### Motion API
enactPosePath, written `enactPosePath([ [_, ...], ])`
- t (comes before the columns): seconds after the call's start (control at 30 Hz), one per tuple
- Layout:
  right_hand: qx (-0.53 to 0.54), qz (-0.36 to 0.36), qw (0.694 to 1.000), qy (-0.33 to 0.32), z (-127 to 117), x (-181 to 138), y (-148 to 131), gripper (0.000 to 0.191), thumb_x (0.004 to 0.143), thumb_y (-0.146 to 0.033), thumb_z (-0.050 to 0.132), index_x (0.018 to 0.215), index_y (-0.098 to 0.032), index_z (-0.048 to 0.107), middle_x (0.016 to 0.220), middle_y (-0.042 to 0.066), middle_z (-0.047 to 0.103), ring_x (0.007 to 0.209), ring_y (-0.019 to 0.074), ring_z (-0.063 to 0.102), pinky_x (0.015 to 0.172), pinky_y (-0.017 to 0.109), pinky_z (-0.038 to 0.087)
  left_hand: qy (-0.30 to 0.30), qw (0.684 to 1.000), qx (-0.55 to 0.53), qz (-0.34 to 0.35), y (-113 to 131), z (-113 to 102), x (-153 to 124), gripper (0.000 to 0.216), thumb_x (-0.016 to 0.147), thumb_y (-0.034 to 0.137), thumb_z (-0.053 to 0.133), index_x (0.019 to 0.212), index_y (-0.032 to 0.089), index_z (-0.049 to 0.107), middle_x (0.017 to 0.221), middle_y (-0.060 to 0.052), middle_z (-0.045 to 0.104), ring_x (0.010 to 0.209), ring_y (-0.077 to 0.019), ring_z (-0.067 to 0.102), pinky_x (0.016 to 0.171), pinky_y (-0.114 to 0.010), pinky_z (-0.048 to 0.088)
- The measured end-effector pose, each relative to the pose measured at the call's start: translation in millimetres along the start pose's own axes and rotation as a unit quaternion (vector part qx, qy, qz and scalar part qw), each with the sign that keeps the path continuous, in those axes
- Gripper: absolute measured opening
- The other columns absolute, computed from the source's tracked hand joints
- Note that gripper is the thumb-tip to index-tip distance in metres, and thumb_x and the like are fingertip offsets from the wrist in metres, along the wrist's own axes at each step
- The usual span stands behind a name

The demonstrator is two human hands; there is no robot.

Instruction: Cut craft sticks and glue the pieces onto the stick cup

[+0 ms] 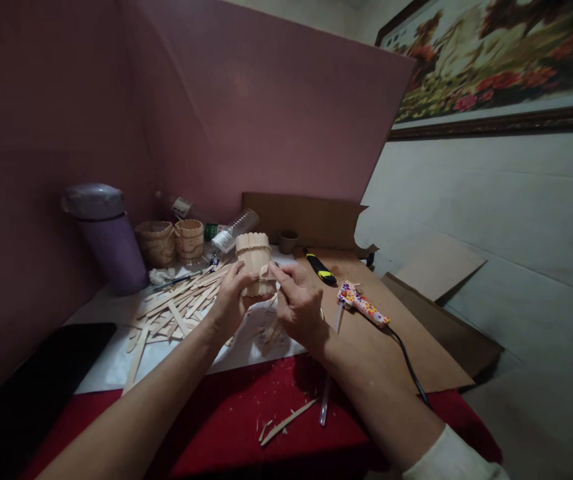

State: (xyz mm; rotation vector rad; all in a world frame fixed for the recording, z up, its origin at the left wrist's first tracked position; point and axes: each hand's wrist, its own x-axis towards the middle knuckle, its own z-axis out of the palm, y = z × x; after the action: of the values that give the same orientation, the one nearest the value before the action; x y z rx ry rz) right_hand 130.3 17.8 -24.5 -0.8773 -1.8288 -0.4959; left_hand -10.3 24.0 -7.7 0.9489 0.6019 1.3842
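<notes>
Flask (109, 240), purple and lidded, stood at the left of the counter (216, 427). At its 3 o'clock sat two finished stick cups (156, 243), and below them lay a loose heap of flat wooden sticks (176, 308).

The left hand (231, 300) was curled partly closed, its fingers wrapped round the lower left side of the stick barrel (253, 261). The barrel was held just above the counter, at the centre of the view. Its long axis was roughly upright, the staves ran vertically, and the open mouth pointed to 12 o'clock.

The right hand (299, 307) met the barrel from 4 o'clock. Its thumb and forefinger were drawn into a narrow pinch against the right wall, and the other fingers were folded loosely. I could not tell whether a sliver sat in that pinch.

A yellow-and-black knife (320, 267) lay at the barrel's 3 o'clock. A flowered glue gun (361, 303) lay just beside the right hand on brown cardboard (406, 320), its nose pointing to 10 o'clock.
</notes>
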Motion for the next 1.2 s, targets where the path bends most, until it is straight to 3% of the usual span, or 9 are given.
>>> enactPosePath([
  [0.1,-0.006,-0.001,1.0,0.014,0,0,1,0.043,0.088,-0.009,0.042,0.124,-0.017,0.065,0.096,0.01,0.064,0.09,0.0203,0.06,0.077,0.032,0.052,-0.007,1.0,-0.003,-0.002,0,0,0,0.039,0.068,0.024,0.066,0.105,0.018,0.054,0.098,-0.006,0.066,0.079,-0.0187,0.064,0.065,-0.033,0.058],
  [0.23,-0.026,-0.037,0.998,-0.036,0,-2,2,0.04,0.088,-0.012,0.046,0.123,-0.015,0.065,0.094,0.011,0.062,0.088,0.021,0.059,0.074,0.032,0.052,0.007,1.0,0.003,-0.002,0,1,-2,0.04,0.066,0.023,0.067,0.103,0.018,0.054,0.099,-0.006,0.066,0.082,-0.0201,0.065,0.063,-0.032,0.057],
  [0.37,-0.034,-0.048,0.998,-0.039,0,-3,2,0.041,0.087,-0.012,0.047,0.124,-0.015,0.065,0.093,0.011,0.062,0.088,0.021,0.058,0.074,0.032,0.051,0.015,1.0,0.009,-0.002,0,4,-2,0.041,0.064,0.024,0.068,0.101,0.017,0.054,0.096,-0.006,0.066,0.084,-0.0211,0.065,0.062,-0.032,0.057],
  [0.5,-0.017,-0.029,0.999,-0.039,1,-2,1,0.042,0.087,-0.009,0.044,0.123,-0.014,0.065,0.095,0.011,0.063,0.09,0.0216,0.059,0.073,0.032,0.052,0.021,1.0,0.016,-0.002,0,3,-1,0.043,0.064,0.024,0.069,0.104,0.017,0.053,0.098,-0.006,0.065,0.083,-0.0202,0.064,0.061,-0.031,0.057],
  [0.67,0.0,0.02,1.0,0.012,2,-2,2,0.047,0.088,-0.008,0.041,0.128,-0.017,0.062,0.101,0.012,0.063,0.094,0.0217,0.06,0.078,0.035,0.054,0.0,1.0,0.002,-0.008,-1,-1,0,0.044,0.068,0.024,0.067,0.109,0.018,0.052,0.101,-0.007,0.065,0.081,-0.0194,0.064,0.065,-0.034,0.057],
  [0.9,-0.024,-0.015,0.998,-0.059,0,-1,-1,0.044,0.085,-0.009,0.043,0.124,-0.014,0.065,0.097,0.012,0.063,0.091,0.0224,0.059,0.071,0.033,0.053,0.018,1.0,-0.001,-0.015,0,1,0,0.043,0.065,0.023,0.068,0.106,0.016,0.056,0.097,-0.007,0.067,0.081,-0.0196,0.064,0.063,-0.032,0.057],
  [1.2,0.054,0.141,0.987,0.053,6,3,15,0.042,0.083,-0.006,0.039,0.11,-0.018,0.068,0.097,0.009,0.063,0.089,0.0201,0.061,0.076,0.034,0.052,0.018,0.996,-0.034,-0.08,1,-5,4,0.035,0.072,0.035,0.07,0.098,0.012,0.063,0.081,-0.008,0.069,0.068,-0.0197,0.065,0.063,-0.036,0.058],
])
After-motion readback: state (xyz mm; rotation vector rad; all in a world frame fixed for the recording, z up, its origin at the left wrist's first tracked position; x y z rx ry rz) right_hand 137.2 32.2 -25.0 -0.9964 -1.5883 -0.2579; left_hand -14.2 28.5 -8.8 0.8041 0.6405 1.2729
